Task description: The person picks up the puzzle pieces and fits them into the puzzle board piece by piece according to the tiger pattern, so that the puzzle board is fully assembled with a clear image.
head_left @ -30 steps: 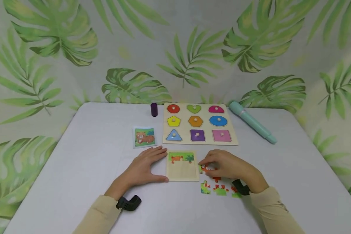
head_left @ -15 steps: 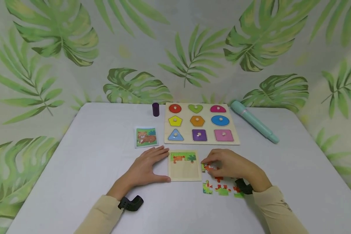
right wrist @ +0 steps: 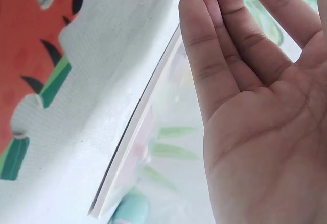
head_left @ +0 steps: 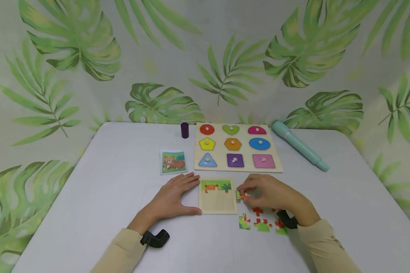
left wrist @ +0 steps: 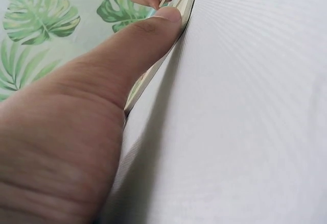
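Observation:
A square wooden puzzle tray (head_left: 218,203) lies on the table, its top row filled with green and orange pieces. My left hand (head_left: 169,195) rests along the tray's left side, fingers at the upper corner and thumb at the lower one. Just right of the tray, my right hand (head_left: 271,191) pinches a green-and-orange jigsaw piece (head_left: 242,195) between thumb and fingertips. The left wrist view shows that piece tilted, edge-on, in the fingers. Below the right hand lie several loose jigsaw pieces (head_left: 262,225), some partly covered by the wrist. One orange piece (right wrist: 23,66) fills the right wrist view's corner.
Behind the tray is a wooden shape board (head_left: 222,165) with knobbed shapes. A tiger picture card (head_left: 174,162) lies to its left, with a dark purple cylinder (head_left: 185,130) farther back. At the back right lies a mint-green marker-shaped tube (head_left: 300,146).
The head view has shifted slightly, so everything sits a little lower and farther right. The right hand keeps pinching the jigsaw piece beside the tray; the left hand stays at the tray's edge.

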Demonstrator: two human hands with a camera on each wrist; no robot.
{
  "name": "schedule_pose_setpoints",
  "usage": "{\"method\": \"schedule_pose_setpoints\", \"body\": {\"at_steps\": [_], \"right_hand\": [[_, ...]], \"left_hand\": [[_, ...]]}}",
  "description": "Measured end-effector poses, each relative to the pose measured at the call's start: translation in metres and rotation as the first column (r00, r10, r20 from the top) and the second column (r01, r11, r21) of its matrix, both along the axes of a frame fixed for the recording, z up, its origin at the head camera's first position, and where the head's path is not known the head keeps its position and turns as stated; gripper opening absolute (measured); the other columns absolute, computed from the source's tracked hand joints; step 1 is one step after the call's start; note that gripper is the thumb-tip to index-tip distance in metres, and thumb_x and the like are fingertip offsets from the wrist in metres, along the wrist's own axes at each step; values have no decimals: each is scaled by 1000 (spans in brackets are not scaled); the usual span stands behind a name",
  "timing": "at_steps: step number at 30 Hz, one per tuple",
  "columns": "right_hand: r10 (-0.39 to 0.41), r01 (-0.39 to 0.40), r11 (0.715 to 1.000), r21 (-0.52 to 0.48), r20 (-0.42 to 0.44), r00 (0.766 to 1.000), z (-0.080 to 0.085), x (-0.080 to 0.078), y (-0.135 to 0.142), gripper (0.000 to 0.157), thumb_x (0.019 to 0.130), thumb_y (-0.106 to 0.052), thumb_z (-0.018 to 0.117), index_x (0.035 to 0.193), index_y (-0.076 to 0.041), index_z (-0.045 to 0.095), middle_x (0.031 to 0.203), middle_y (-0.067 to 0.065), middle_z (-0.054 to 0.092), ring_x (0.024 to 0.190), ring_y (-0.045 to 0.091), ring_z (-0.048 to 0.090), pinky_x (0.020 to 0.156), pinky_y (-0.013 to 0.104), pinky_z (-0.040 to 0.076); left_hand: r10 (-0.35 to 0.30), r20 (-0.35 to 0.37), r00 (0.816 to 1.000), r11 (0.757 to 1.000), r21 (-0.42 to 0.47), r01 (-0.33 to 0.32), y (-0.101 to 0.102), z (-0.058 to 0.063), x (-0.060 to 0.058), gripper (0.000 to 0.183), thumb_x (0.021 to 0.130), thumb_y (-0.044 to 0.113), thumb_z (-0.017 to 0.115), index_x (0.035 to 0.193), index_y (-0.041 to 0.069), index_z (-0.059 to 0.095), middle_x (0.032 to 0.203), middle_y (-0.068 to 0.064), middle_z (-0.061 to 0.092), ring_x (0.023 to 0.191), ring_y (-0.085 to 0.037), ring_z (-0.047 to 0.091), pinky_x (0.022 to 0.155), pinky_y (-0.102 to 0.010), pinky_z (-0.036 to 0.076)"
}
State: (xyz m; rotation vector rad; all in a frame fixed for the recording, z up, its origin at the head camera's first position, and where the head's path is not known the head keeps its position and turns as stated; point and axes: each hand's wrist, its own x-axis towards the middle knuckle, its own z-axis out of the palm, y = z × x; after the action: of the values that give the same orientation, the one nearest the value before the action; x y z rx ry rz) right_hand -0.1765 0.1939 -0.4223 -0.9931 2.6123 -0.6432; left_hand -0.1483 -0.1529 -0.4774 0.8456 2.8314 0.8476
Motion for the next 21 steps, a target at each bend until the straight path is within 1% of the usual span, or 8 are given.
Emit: {"method": "schedule_pose_setpoints", "body": {"at_steps": [4, 10, 15, 21], "right_hand": [[-1, 1, 1000, -8, 0, 1000, 3, -2, -1, 32, 91, -26, 79, 123, -23, 77, 109, -15, 68, 98, 7, 61, 89, 30, 60], [-7, 7, 1000, -17, 13, 1000, 2, -1, -2, 32, 91, -25, 79, 123, -23, 77, 109, -14, 68, 98, 9, 61, 86, 30, 59], [6, -6, 1000, -10, -9, 1000, 2, -2, -2, 33, 91, -26, 79, 124, -22, 77, 110, -14, 67, 98, 10, 61, 86, 30, 59], [29, -30, 999, -38, -29, 999, 4, -4, -3, 33, 90, -23, 79, 123, -21, 77, 111, -12, 69, 96, 10, 62, 83, 28, 59]], "left_hand": [[4, -8, 1000, 1000, -3, -4, 1, 1, -2, 98, 78, 68, 79, 155, 16, 50, 163, 3, 43, 155, -20, 31, 128, -50, 24], [14, 1, 1000, 1000, -8, -14, 2, 1, 1, 97, 77, 69, 79, 154, 16, 51, 163, 2, 43, 155, -20, 31, 128, -50, 24], [8, -13, 1000, 1000, -5, -8, 3, 1, 2, 98, 76, 69, 80, 153, 15, 51, 162, 2, 44, 155, -21, 31, 128, -50, 24], [14, -14, 1000, 1000, -7, -14, 3, 0, 1, 99, 75, 70, 80, 153, 16, 51, 162, 3, 44, 155, -20, 31, 128, -49, 24]]}}
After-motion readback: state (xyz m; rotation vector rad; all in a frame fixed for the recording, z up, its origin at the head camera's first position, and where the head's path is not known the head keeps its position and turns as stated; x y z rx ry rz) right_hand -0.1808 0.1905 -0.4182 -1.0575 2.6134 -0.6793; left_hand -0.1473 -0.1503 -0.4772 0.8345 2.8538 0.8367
